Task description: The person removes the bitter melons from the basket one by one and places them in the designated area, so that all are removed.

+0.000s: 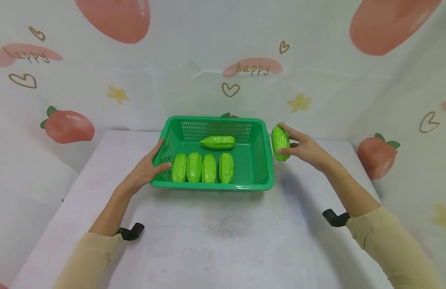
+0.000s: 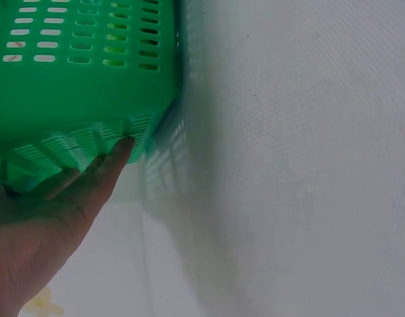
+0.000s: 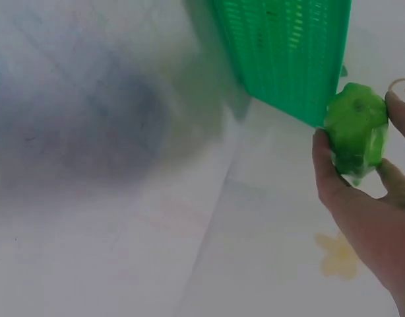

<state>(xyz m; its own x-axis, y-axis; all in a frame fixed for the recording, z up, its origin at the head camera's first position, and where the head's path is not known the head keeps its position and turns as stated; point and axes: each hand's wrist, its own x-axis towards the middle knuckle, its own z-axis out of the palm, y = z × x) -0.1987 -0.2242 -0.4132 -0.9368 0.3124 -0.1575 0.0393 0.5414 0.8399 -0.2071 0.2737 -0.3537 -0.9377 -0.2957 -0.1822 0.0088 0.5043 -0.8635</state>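
A green plastic basket [image 1: 212,187] with slotted walls sits on the table, also seen from outside its wall [image 2: 77,92] in the left wrist view. My left hand [image 1: 145,170] grips its left side, thumb over the rim and fingers along the outer wall. Just beyond the right rim, my right hand [image 1: 307,150] holds a bright green, ridged bitter melon [image 1: 280,142] between thumb and fingers, lengthwise to the view. In the right wrist view the melon [image 3: 356,129] shows end-on. Inside the basket, several bitter melons [image 1: 208,168] line the front, and another [image 1: 218,142] lies crosswise behind them.
The basket stands toward the back of a white-covered table [image 1: 223,241]. Behind and beside it hangs a white cloth [image 1: 194,80] printed with strawberries, hearts and the word happy. A black strap piece [image 1: 132,232] juts from the left wrist, another [image 1: 335,218] from the right.
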